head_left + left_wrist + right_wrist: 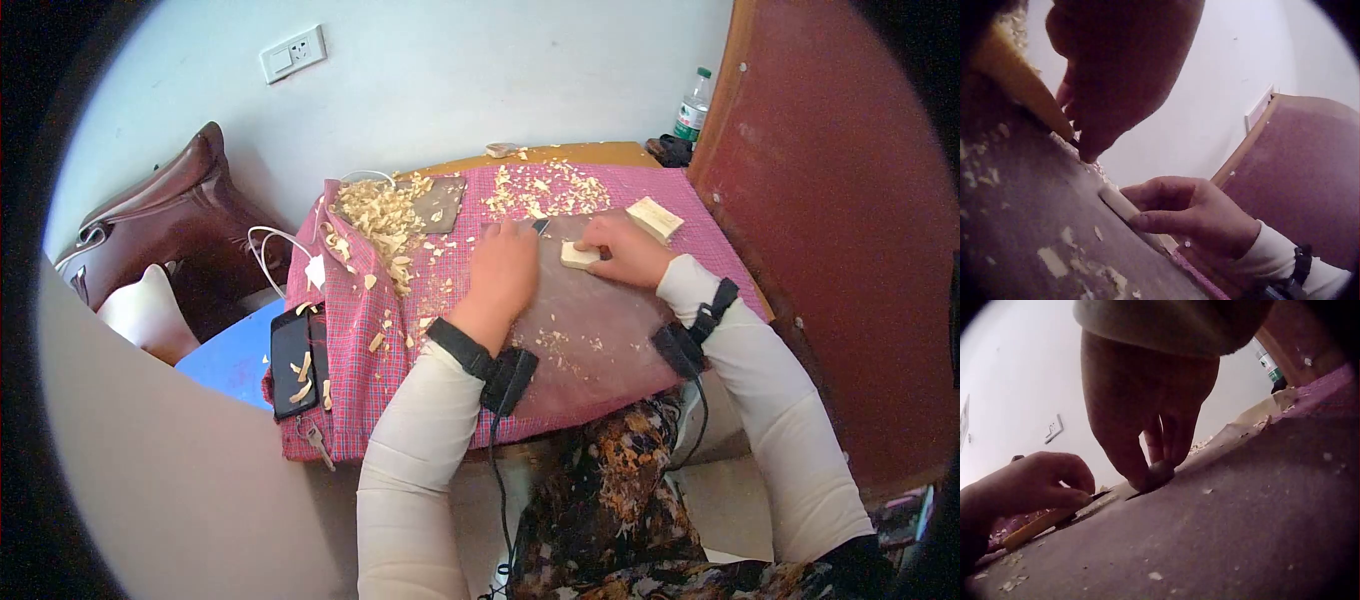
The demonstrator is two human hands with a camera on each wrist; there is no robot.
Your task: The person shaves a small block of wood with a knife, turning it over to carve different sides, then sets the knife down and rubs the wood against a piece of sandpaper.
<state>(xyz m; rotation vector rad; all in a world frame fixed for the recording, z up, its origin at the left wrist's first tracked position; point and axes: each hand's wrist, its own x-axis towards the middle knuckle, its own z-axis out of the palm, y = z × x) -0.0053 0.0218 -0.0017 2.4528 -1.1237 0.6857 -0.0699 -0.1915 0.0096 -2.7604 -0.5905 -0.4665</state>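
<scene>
A small pale wooden block (pixel 576 257) lies on the dark brown board (pixel 610 320), pinched between the thumb and fingers of my right hand (pixel 632 250). To its left, my left hand (pixel 505 270) holds a carving knife; the short dark blade (pixel 541 227) pokes out past the fingertips toward the block. In the left wrist view the knife's yellow wooden handle (pixel 1019 75) slants low over the board, and the block (pixel 1121 205) stands up under the right fingers. The right wrist view shows the handle (pixel 1035 529) beneath the left hand, its grip partly hidden.
A bigger pale wood block (pixel 655 218) lies beyond my right hand. Curled wood shavings (pixel 380 215) heap at the back left of the checked cloth (pixel 360 400), near a phone (pixel 293 365) and keys (pixel 316 438). A bottle (pixel 692 108) stands by the reddish panel (pixel 840 220) at right.
</scene>
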